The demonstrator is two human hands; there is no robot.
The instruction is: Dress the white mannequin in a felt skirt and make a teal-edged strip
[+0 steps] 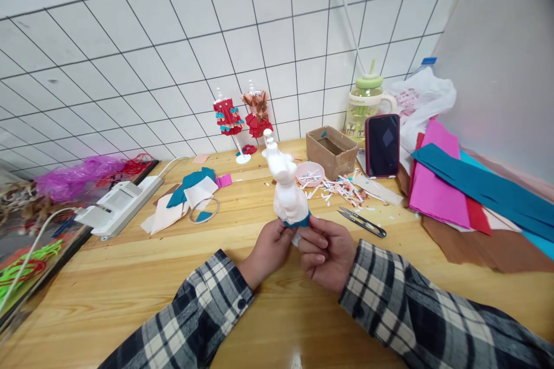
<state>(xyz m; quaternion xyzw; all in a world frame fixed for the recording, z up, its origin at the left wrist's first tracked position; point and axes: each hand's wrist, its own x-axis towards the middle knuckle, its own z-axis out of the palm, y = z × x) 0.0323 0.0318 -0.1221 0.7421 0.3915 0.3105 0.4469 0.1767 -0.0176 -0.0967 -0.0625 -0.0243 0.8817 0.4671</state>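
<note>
White mannequin (285, 176) being held to the near left of the brown box (347, 161).
The left hand (268, 251) is gripping the mannequin's lower edge; the right hand (328, 251) is pinching the blue strip (299, 222) there between thumb and fingers. A pink dish (319, 166) is sitting just left of the box, black snips (375, 229) are lying in front, and a phone (382, 147) is standing to its right.

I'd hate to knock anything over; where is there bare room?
Bare tabletop lies between the power strip and left sleeve, and between left sleeve and right sleeve, this side of the left hand and right hand. Crowded: around the phone, cardboard box and cut paper strips, and under the coloured sheets at right.
</note>
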